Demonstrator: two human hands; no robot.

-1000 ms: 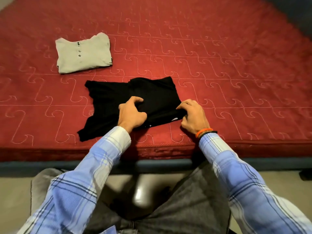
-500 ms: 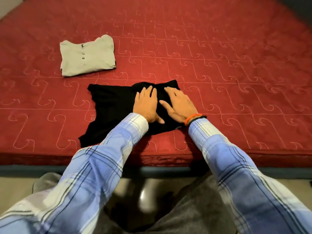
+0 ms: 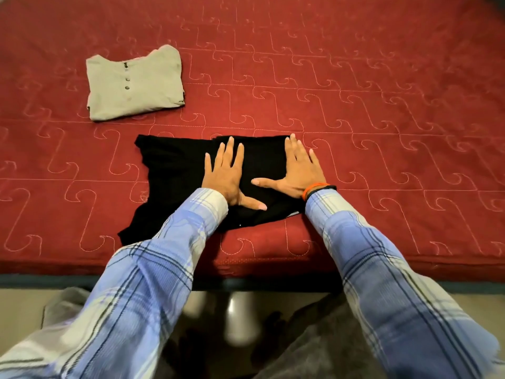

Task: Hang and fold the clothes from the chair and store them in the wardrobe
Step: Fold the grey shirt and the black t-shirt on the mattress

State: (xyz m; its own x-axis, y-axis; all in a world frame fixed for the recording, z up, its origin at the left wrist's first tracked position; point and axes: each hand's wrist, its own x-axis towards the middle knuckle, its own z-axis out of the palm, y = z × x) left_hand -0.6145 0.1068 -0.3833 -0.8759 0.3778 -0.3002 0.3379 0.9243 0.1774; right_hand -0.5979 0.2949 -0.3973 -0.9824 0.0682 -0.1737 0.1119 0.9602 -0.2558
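My 2 hands, left hand [image 3: 224, 175] and right hand [image 3: 298, 170], have spread apart, fingers flat, pressing the black garment [image 3: 175, 170] beneath them; fold done, smoothing.

A home bedroom: a red quilted mattress [image 3: 355, 91] with folded clothes [image 3: 134, 83] laid on it

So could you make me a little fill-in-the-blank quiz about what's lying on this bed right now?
1. Both hands, left hand and right hand, press flat on the ____ folded cloth garment.
2. The folded grey buttoned shirt lies on the ____ quilted mattress.
3. The orange wristband sits on the ____ wrist.

Missing words: black; red; right
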